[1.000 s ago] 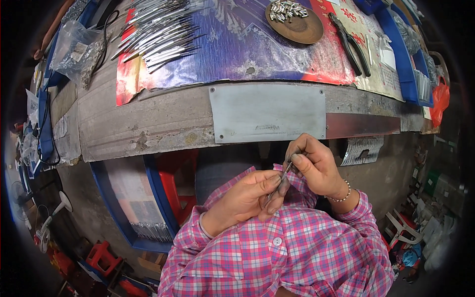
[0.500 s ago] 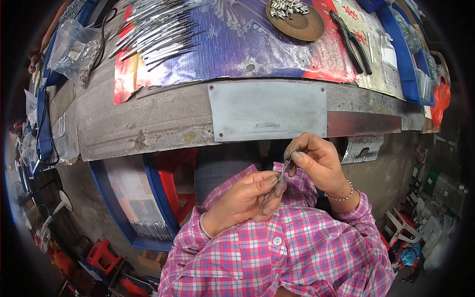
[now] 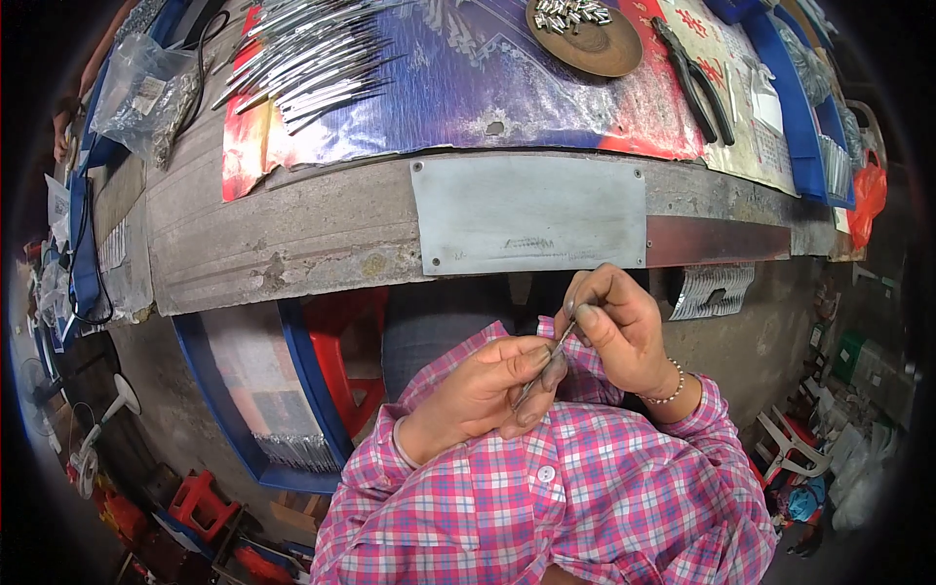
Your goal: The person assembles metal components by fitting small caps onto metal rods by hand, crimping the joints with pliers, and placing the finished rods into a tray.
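Observation:
Over my lap, close to the table's front edge, a thin dark metal rod [image 3: 560,347] slants between my two hands. Its lower part lies across the fingers of my left hand [image 3: 478,390], pressed down by the thumb. At the upper end, my right hand [image 3: 624,336] pinches it between thumb and fingers, which hide the tip. Many similar slim metal rods [image 3: 312,68] lie heaped on the table's colourful sheet [image 3: 458,117]. A round brown dish [image 3: 609,58] holds small shiny metal pieces [image 3: 568,14]. Black-handled pliers [image 3: 694,88] rest to its right.
A pale metal plate [image 3: 526,210] is screwed onto the table's front edge. Below left stands a blue tray [image 3: 200,366] holding rods, beside a red stool [image 3: 331,356]. Blue bins [image 3: 804,146] line the right side. A clear plastic bag [image 3: 141,93] lies at the far left.
My right hand has shifted slightly left and its fingers have turned a little around the rod's upper end. My left hand holds nearly the same place.

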`<state>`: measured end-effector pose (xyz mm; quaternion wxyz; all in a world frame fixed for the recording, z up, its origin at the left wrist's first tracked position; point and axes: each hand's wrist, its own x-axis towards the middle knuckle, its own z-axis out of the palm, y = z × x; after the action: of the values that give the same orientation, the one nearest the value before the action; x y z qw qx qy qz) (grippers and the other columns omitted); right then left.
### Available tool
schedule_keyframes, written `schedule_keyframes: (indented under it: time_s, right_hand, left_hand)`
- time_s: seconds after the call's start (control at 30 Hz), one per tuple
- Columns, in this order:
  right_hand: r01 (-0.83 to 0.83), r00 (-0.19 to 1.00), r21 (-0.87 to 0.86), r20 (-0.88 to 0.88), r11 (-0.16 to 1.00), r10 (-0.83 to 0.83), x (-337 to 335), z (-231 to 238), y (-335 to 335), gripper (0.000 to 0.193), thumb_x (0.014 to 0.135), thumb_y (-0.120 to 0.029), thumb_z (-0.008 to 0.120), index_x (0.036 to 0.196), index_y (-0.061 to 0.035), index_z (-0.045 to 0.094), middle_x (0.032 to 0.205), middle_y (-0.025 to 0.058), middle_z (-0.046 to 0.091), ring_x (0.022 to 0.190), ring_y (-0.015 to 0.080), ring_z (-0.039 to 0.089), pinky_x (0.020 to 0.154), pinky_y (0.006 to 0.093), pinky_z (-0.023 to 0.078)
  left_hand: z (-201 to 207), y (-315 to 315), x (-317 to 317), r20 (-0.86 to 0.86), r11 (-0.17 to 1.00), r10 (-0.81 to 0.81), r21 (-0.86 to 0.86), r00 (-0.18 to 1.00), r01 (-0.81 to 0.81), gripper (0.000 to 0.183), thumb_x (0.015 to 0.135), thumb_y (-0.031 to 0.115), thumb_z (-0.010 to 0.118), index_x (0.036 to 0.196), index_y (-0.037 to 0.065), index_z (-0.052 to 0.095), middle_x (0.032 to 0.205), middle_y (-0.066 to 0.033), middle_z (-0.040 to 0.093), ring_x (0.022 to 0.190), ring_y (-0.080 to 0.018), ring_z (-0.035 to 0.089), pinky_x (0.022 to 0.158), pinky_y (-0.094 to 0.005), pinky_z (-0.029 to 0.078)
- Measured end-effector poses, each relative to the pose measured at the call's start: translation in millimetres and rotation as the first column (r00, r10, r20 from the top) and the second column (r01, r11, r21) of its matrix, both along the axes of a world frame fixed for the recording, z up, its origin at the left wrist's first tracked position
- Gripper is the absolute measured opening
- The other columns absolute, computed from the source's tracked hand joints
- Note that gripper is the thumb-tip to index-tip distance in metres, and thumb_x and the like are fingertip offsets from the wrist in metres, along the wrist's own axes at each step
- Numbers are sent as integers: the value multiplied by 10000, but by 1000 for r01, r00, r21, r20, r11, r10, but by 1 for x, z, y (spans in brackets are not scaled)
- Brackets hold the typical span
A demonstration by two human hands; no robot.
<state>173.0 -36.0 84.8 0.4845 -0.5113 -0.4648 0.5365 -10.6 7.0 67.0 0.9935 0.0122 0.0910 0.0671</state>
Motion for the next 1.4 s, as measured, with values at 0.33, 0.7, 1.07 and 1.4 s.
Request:
schedule_keyframes:
  time_s: [0.33, 0.7, 1.07, 1.4]
  right_hand:
    - [47, 985, -211, -153, 976, -80, 7, 6, -4, 110, 889, -67, 534, 943, 27, 518, 835, 47, 537, 714, 75, 518, 625, 222, 435]
    - [459, 847, -16, -296, 888, -442, 19, -1, 10, 102, 922, -95, 454, 880, -3, 463, 744, 51, 513, 610, 92, 502, 577, 250, 462]
    - [-151, 950, -257, -305, 955, 68, 1, -3, -13, 198, 917, -116, 519, 1046, 34, 501, 880, 50, 562, 729, 63, 546, 643, 201, 469]
    - [-155, 929, -212, -365, 965, 68, -2, -9, -17, 192, 889, -54, 554, 1044, 48, 502, 881, 51, 557, 727, 54, 520, 633, 195, 452]
  left_hand:
    - [5, -5, -1, -237, 967, 34, 253, 971, 28, 316, 975, 279, 376, 847, 5, 466, 577, -90, 491, 376, -125, 417, 391, -229, 373]
    - [4, -6, -5, -226, 932, -31, 345, 974, 110, 323, 982, 272, 367, 847, 3, 483, 613, -86, 560, 433, -114, 516, 416, -201, 420]
    - [16, -7, -4, -330, 48, 584, 926, 742, 374, 112, 844, 74, 591, 881, -24, 553, 665, -115, 588, 539, -214, 603, 451, -296, 447]
    - [21, -6, -3, -108, -294, 657, 875, 746, 385, 174, 807, 83, 636, 902, -39, 556, 662, -124, 579, 540, -233, 595, 441, -324, 446]
